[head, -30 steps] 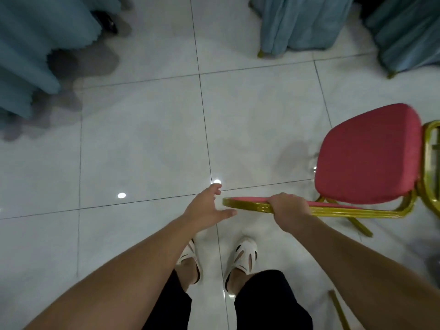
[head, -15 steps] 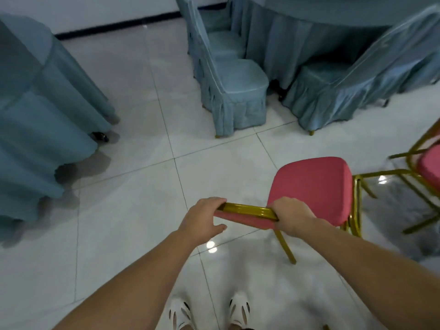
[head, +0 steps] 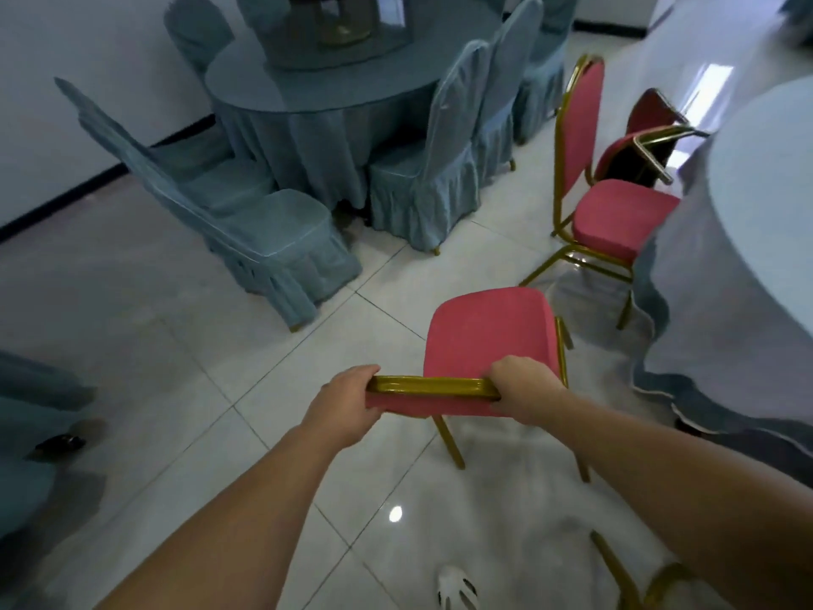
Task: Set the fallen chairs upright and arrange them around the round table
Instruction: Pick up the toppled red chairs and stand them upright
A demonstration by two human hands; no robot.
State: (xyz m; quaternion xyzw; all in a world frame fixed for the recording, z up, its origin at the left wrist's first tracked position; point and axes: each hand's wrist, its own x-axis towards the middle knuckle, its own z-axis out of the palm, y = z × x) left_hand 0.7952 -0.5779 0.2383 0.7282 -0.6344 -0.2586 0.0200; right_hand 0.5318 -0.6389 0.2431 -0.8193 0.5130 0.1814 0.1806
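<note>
red chair point(head: 488, 332) upright, frame centre; left hand point(head: 347, 402) has joined right hand point(head: 523, 394), both grasping its backrest point(head: 433, 385). placement at round table point(head: 765, 178), right edge, remains.

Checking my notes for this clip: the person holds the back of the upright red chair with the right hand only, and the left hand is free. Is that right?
Not quite. In the head view the left hand is not free: it grips the back of the upright red chair too, at the other end from the right hand.
</note>
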